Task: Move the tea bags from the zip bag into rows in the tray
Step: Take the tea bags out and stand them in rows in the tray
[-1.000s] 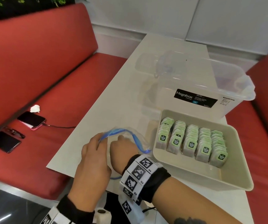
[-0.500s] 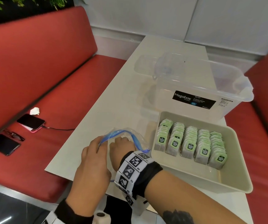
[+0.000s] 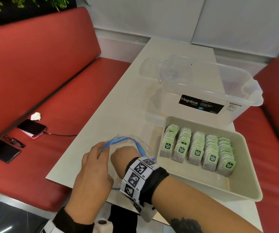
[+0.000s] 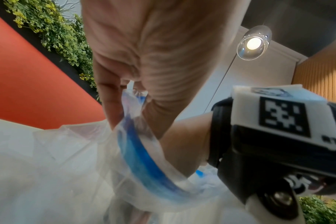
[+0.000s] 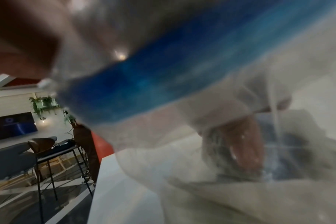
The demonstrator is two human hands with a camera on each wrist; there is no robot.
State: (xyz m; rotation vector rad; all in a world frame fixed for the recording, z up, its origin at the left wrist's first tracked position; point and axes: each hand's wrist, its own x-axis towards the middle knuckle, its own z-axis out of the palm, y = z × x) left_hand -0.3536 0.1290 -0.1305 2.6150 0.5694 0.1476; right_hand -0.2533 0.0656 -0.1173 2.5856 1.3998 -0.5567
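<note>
The table [image 3: 118,91] carries a clear storage box [image 3: 202,91] at the far side, with the tray [image 3: 246,187] just in front of it. The tray holds five rows of tea bags [image 3: 196,148] standing upright against its far wall; the near part of its floor is bare.

The zip bag [image 3: 140,145] lies on the table just left of the tray, mouth held up. The left hand [image 3: 93,170] pinches the blue zip rim between thumb and finger, as the left wrist view confirms. The right hand [image 3: 122,155] is inside the bag to the wrist. Its fingers show only blurred through the film in the right wrist view, so its grip cannot be told, nor how many bags remain there.

Judged risks:
- The right hand snags the rim on withdrawal and drags the bag toward the near table edge.
- The left pinch slips, closing the mouth on the hand.
- A careless placement tips the standing rows forward.
</note>
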